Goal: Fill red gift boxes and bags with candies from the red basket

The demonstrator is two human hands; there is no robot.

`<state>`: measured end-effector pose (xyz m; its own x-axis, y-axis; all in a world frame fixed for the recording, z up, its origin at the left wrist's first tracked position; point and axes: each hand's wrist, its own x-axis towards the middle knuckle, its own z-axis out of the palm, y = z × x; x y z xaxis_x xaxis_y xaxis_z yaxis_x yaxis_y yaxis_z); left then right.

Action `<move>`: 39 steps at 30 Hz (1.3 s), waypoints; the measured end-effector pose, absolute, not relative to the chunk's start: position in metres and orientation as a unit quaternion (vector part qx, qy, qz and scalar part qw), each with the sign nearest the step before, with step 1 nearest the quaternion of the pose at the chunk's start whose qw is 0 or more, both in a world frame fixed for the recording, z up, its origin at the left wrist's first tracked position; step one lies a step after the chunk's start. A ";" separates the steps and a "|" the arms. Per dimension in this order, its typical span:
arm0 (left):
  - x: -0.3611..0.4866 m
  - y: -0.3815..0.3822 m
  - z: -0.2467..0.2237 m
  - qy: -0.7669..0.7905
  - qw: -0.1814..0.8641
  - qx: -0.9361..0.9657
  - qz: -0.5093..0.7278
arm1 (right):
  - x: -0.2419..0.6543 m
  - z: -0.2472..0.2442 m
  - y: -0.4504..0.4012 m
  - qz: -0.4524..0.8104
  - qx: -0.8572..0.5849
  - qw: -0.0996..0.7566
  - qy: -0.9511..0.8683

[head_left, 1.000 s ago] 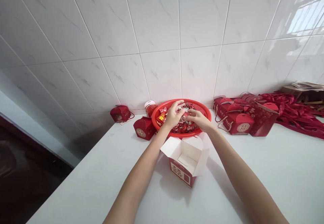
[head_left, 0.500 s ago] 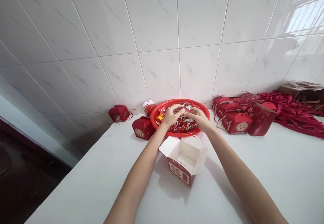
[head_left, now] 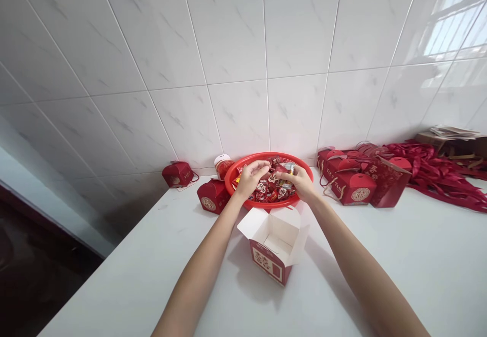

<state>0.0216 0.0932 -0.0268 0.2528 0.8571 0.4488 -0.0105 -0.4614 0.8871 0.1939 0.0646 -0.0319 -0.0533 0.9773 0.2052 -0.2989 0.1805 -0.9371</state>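
A red plastic basket (head_left: pixel 269 206) holds many wrapped candies (head_left: pixel 262 189), mostly in red wrappers. Over its left part is my left hand (head_left: pixel 252 177), fingers curled and thumb pressed in; whatever they pinch is too small to make out. My right hand (head_left: pixel 300 180) reaches in from the right, thumb and fingers closed at a red-wrapped candy. In front of the basket, nearer to me, stands a red and white cardboard box (head_left: pixel 268 263), its flaps spread and the white inside showing. No candy shows on the visible part of its bottom.
Closed red gift boxes stand left of the basket (head_left: pixel 211 196) and farther left (head_left: pixel 177 174). More red boxes (head_left: pixel 355 187) cluster at the right, beside a heap of dark red ribbon (head_left: pixel 429 172). A tiled wall (head_left: pixel 236 113) rises behind the white table (head_left: pixel 160 256).
My hands have drawn apart over the basket, the left one moving slightly left. The red wrapped piece that was between them now shows near my right fingers. The view has shifted a little.
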 end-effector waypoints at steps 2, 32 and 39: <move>0.007 0.079 -0.022 0.327 0.421 0.697 0.480 | 0.197 -0.028 0.063 0.561 -0.351 0.576 -0.479; -0.033 -0.021 0.033 0.483 0.222 0.841 -0.101 | 0.180 0.031 -0.021 0.271 -0.419 0.135 -0.856; -0.033 -0.022 0.033 0.483 0.225 0.841 -0.099 | 0.189 0.033 -0.027 0.264 -0.387 0.094 -0.878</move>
<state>-0.0328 -0.0222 0.0330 0.5146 0.7664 -0.3844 0.8560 -0.4331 0.2825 0.1888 -0.0267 0.0327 -0.6823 0.7300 -0.0391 0.6302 0.5602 -0.5376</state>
